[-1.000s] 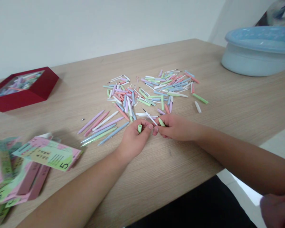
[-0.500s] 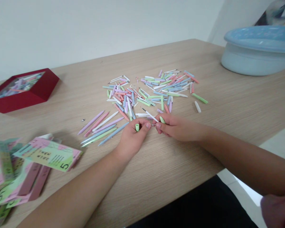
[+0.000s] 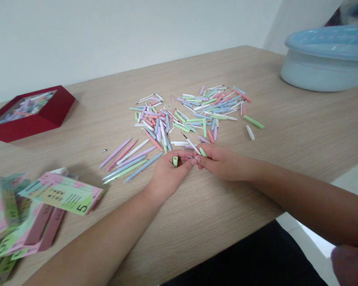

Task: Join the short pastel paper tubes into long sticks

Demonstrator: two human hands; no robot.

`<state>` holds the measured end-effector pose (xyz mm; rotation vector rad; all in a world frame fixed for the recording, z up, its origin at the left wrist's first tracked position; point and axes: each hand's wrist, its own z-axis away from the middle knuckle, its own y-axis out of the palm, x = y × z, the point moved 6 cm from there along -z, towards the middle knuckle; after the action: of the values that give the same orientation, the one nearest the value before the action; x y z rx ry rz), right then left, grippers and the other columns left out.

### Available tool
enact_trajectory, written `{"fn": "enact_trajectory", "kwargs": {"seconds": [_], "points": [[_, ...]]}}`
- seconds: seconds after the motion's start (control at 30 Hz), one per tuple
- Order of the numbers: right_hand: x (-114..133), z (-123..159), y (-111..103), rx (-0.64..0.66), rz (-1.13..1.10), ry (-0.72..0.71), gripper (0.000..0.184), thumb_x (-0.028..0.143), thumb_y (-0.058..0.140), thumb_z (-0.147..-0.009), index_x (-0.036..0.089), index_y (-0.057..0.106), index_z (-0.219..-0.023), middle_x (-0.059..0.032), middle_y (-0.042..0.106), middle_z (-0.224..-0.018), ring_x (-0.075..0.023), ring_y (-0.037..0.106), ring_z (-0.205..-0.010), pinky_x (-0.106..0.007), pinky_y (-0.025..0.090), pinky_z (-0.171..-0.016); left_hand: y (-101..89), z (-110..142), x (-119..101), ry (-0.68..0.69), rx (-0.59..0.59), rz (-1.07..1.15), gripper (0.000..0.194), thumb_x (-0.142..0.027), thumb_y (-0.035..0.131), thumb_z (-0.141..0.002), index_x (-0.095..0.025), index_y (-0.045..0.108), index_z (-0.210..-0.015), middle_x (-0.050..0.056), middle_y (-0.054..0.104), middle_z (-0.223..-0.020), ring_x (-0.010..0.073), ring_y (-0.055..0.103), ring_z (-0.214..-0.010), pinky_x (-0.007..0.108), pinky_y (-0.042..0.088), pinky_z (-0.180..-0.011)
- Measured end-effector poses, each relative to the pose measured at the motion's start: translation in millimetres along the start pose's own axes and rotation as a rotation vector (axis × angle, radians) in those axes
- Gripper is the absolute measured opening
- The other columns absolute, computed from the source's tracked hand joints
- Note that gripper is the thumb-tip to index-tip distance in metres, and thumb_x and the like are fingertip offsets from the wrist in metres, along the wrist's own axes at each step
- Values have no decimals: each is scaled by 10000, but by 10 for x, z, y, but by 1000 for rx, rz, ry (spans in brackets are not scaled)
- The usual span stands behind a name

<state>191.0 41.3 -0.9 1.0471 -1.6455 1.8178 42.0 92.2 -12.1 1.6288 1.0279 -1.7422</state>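
Note:
My left hand (image 3: pixel 173 171) is closed around a light green pen barrel (image 3: pixel 175 161), whose open end pokes up between thumb and fingers. My right hand (image 3: pixel 219 161) pinches a white pen refill (image 3: pixel 193 145) with a dark tip, slanting up and left, and a light green pen piece (image 3: pixel 203 151). The fingertips of both hands meet; a tiny clear or metallic bit seems to lie between them, too small to name. Just beyond the hands is a pile of pastel pen parts (image 3: pixel 220 105). Left of them, several whole pens (image 3: pixel 131 159) lie side by side.
A red box (image 3: pixel 52 113) filled with pen parts stands at the far left. Pink and green packets (image 3: pixel 62 192) are stacked near left. A blue basin (image 3: pixel 325 71) sits at the right back. One white pen piece (image 3: pixel 250 132) lies apart, right of the pile.
My left hand has shifted slightly right, bringing its fingertips against those of my right hand. Both hands keep hold of the same green and white pen parts.

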Motion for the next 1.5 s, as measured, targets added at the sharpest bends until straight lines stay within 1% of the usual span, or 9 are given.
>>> {"fn": "enact_trajectory", "kwargs": {"seconds": [0.23,0.57,0.73,0.93,1.03,1.1,1.2,1.3,1.5], "points": [[-39,-3,17,-14,68,19,260,344,427,-1079,230,561,-888,-29,618,-875,-213,592,-906,-313,437,-752,-14,3,-30,2,-5,-144,148,-334,719,-898,-194,744,-855,24,737,-800,168,632,-732,296,481,-710],[5,13,-132,-137,126,20,271,356,439,-1065,218,543,-856,-25,586,-857,-211,531,-857,-360,389,-847,-26,21,-26,13,-26,-228,138,-330,678,-906,-198,718,-896,1,681,-764,162,592,-684,288,470,-668],[38,6,-277,-274,77,31,204,340,409,-1066,224,498,-923,-42,575,-925,-213,507,-870,-351,396,-814,-55,33,-52,164,-40,-594,145,-338,656,-944,-232,754,-940,39,760,-911,229,681,-857,347,489,-802],[83,285,-639,-304,169,70,209,372,414,-1079,234,503,-950,-50,602,-922,-218,528,-848,-354,405,-772,14,49,-41,172,35,-884,365,-397,655,-951,-208,713,-1258,97,768,-1032,297,697,-954,384,505,-815],[57,667,-505,-276,208,188,262,421,393,-1092,239,508,-943,-49,625,-876,-212,555,-780,-348,410,-702,12,67,-52,170,12,-867,402,-411,653,-952,-208,690,-1297,95,764,-1021,287,695,-931,381,502,-806],[27,908,-198,-147,233,258,204,360,395,-1090,239,530,-996,-50,665,-904,-209,607,-788,-338,433,-705,-5,81,-57,167,-10,-804,357,-429,652,-953,-225,697,-1243,76,755,-975,262,687,-869,365,490,-772],[42,1103,234,23,518,229,135,135,463,-988,213,569,-958,-90,697,-955,-237,653,-847,-349,438,-724,-25,104,-63,144,-17,-708,220,-436,652,-945,-242,669,-1048,30,711,-869,215,636,-740,328,438,-682],[66,1049,380,83,725,140,192,65,461,-948,204,592,-967,-96,700,-978,-253,663,-850,-353,430,-694,-48,121,-83,120,-42,-641,203,-423,666,-920,-243,578,-957,-8,644,-798,185,572,-671,306,378,-635],[-28,517,183,57,809,45,231,112,384,-1029,168,595,-1106,-135,718,-1063,-264,694,-938,-360,469,-777,-196,42,-36,79,-204,-367,162,-298,655,-886,-239,507,-916,-52,523,-726,151,497,-657,284,379,-657]]}}
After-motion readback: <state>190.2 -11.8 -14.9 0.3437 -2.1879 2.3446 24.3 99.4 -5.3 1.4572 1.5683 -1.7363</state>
